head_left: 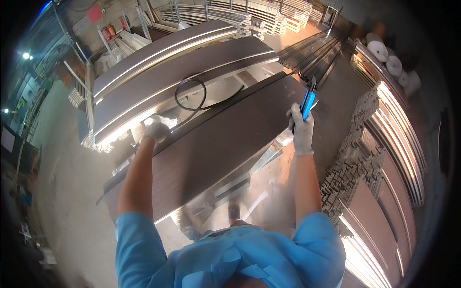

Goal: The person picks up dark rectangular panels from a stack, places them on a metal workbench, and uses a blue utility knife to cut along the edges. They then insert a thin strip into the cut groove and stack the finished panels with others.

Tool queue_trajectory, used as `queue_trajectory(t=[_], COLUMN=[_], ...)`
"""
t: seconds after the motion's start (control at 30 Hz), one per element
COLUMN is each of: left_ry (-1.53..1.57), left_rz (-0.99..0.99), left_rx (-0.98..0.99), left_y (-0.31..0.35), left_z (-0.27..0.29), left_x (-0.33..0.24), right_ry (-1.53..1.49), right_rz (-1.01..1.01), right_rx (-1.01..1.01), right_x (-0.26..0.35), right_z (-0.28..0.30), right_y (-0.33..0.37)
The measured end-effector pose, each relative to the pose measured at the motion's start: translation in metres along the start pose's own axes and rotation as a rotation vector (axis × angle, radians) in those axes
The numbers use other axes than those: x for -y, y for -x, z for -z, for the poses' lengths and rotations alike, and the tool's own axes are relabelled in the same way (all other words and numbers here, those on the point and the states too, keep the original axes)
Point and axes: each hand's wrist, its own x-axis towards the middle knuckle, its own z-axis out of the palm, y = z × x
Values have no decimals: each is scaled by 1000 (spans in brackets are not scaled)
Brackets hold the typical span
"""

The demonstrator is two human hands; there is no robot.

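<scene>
A long dark brown panel (pixel 216 139) lies slanted in front of me on supports. My left hand (pixel 152 130), in a white glove, grips the panel's far left edge. My right hand (pixel 301 128), also gloved, is at the panel's right edge and holds blue-handled pliers (pixel 308 101) pointing up. A black rubber strip (pixel 190 98) runs along the panel's far edge and curls into a loop above it.
More dark panels with silver edges (pixel 158 77) lie just beyond. Stacks of aluminium profiles (pixel 350 168) and panels (pixel 394 139) stand at my right. White rolls (pixel 389 57) sit at the far right. Profile bundles (pixel 269 19) fill the back. Concrete floor (pixel 62 158) extends left.
</scene>
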Motion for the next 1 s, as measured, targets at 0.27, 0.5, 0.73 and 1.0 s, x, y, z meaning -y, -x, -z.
queue_trajectory(t=[0.27,0.5,0.73,1.0], left_ry=[40,177,776,201], left_rz=[105,-30,-242,567], left_rx=[-34,58,-417,-781], left_y=[-31,-17,46,258], left_z=[-16,-8,10,10], left_x=[7,-9,-10,82], right_ry=[11,494,851,1076], right_rz=[-139,215,573,657], right_rx=[39,260,546,656], right_x=[-26,-10,-42,-75], right_z=[32,-49,-233,-347], right_y=[39,-15,-103,-133])
